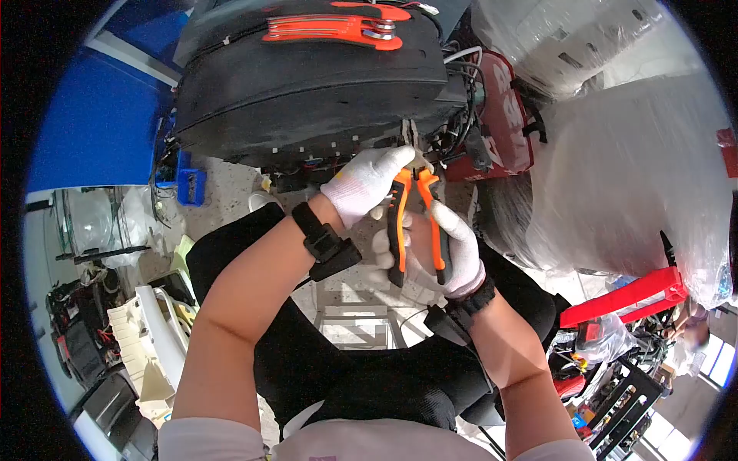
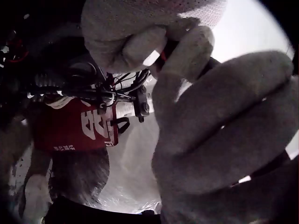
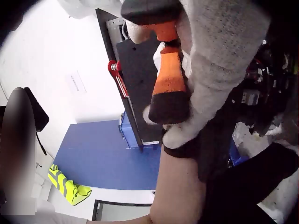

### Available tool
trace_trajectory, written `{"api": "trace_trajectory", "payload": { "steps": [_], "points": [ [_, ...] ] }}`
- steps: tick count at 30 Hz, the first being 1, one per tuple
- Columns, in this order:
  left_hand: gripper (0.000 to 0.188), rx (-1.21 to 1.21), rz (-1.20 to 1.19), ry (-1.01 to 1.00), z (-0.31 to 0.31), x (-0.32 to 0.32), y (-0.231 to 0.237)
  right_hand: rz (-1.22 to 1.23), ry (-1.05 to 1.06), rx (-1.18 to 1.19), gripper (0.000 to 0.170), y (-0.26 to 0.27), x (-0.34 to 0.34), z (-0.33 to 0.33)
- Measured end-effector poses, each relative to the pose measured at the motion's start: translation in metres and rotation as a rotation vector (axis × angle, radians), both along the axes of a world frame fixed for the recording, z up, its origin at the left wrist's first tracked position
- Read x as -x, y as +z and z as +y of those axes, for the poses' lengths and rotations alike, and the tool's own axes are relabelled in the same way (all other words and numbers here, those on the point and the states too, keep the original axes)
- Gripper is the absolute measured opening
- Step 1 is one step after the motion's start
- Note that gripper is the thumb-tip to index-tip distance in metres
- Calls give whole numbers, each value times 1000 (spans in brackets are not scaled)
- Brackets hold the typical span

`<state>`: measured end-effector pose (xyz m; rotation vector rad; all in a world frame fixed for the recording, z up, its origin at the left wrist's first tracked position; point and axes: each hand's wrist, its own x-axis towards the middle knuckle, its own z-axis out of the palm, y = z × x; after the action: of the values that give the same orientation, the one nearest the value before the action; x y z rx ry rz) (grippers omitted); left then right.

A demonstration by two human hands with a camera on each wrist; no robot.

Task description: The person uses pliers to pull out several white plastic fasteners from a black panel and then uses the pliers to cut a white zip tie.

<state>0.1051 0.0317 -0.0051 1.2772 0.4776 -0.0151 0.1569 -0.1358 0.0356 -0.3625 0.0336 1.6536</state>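
Orange-and-black pliers (image 1: 419,180) are held up between both hands, with handles spread apart and narrow metal jaws pointing at the black housing. My gloved right hand (image 1: 461,246) grips the handles, its fingers around them; the black handle ends (image 3: 170,107) stick out toward the right wrist camera. My gloved left hand (image 1: 365,180) pinches the pliers near their head, thumb along the side. Seen from the left wrist, its curled fingers (image 2: 145,46) hide most of the pliers. A black plastic housing (image 1: 307,84) stands just beyond the hands, its lower edge lined with wiring.
An orange folding hex key set (image 1: 330,29) lies on top of the housing. Loose cables (image 1: 465,100) and a red bag (image 1: 503,115) are at its right. Plastic-wrapped goods (image 1: 623,177) stand farther right. Blue bins (image 1: 191,187) sit at the left, below a blue panel (image 1: 100,123).
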Motion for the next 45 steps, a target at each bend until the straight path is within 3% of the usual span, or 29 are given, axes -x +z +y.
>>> {"api": "trace_trajectory", "payload": {
  "steps": [1,3,5,7,9,10,11,13,14,16,18,21,22,25,29,31,32,34,35,38,40,41,43,45],
  "points": [
    [41,-28,8,-1,0,0,-3,2,3,-2,64,0,2,0],
    [41,-55,16,0,2,-1,-4,-59,-60,273,60,4,7,0],
    [39,-366,55,-16,5,-2,-5,-446,-45,474,40,11,10,5],
    [39,-443,100,-18,3,0,22,-1151,82,736,34,0,10,9],
    [42,-259,228,0,0,-1,30,-1294,162,863,37,6,10,13],
    [48,-182,234,28,-3,-1,35,-1653,161,957,42,0,9,11],
    [48,-181,232,29,-4,-3,35,-2017,156,1036,48,-3,7,9],
    [52,-368,206,-42,-6,-7,34,-2165,125,1041,56,1,1,4],
    [54,-461,195,-76,-7,-8,33,-2126,138,1039,56,2,1,4],
    [54,-426,162,-32,-12,-10,29,-2086,155,1034,55,4,-1,4],
    [50,-381,152,32,-13,-10,34,-1680,215,883,52,9,-5,2],
    [49,-400,160,22,-11,-9,37,-1518,329,879,55,19,-8,5],
    [48,-404,173,10,-11,-10,31,-1632,227,810,65,5,-7,-1],
    [48,-330,118,55,-14,-10,22,-1784,147,755,71,1,-4,-2],
    [48,-376,120,67,-13,-11,21,-1745,161,773,73,8,1,-1],
    [50,-416,177,43,-12,-10,35,-1345,164,756,62,19,-1,0],
    [50,-418,176,46,-11,-10,34,-1347,165,753,62,15,-3,-2],
    [50,-408,86,42,-9,-8,31,-902,90,603,48,4,-5,-6],
    [50,-407,88,42,-7,-7,34,-900,93,604,48,5,-3,-6],
    [51,-483,155,-46,1,-4,43,-469,-83,356,56,4,0,-4],
    [47,-165,122,-8,2,-3,32,-359,-113,302,59,-4,-1,-3],
    [47,-164,122,-7,2,-3,27,-297,-138,284,61,-5,-1,-1],
    [44,61,55,0,2,-4,15,-275,-158,301,61,2,4,2],
    [45,-7,43,18,0,-4,14,-250,-177,320,62,8,6,4]
  ]
}}
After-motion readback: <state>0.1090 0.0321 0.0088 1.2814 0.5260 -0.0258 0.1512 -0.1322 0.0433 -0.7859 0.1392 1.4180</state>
